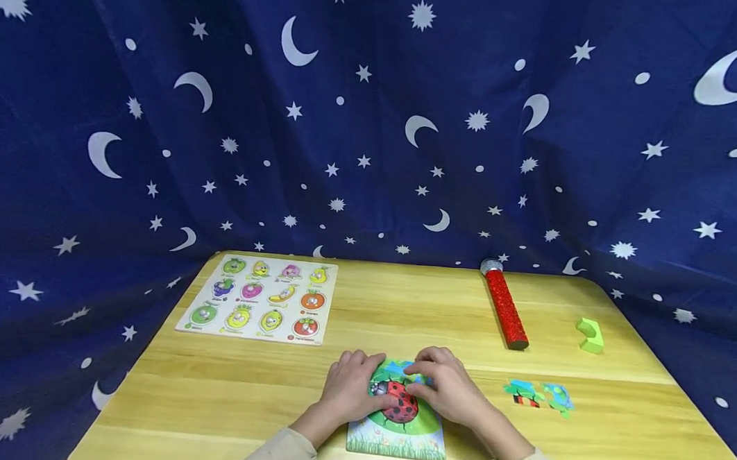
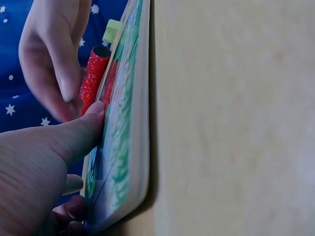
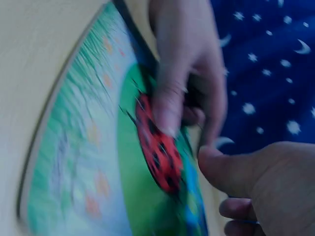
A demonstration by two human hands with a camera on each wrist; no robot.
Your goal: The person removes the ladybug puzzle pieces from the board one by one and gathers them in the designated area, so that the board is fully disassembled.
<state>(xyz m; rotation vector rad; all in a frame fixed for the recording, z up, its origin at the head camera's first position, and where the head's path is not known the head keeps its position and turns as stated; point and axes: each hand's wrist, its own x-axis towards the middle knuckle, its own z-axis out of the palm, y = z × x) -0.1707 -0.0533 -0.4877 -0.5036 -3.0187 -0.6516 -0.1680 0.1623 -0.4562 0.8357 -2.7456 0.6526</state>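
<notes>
A ladybug puzzle board lies at the table's front edge, its red spotted ladybug mostly assembled. The left hand rests on the board's left side, thumb on the ladybug and fingers at the far left edge; in the left wrist view the left thumb lies on the picture. Over the board's upper right part is the right hand, fingers bent down at the blue and green area. Whether a piece sits between its fingertips is hidden. In the right wrist view the right hand is blurred beside the board's edge.
Loose puzzle pieces lie right of the board, with another blue and green piece beside them. Farther back are a red glitter microphone, a green block and, at the left, a fruit puzzle board. A starry blue cloth hangs behind the table.
</notes>
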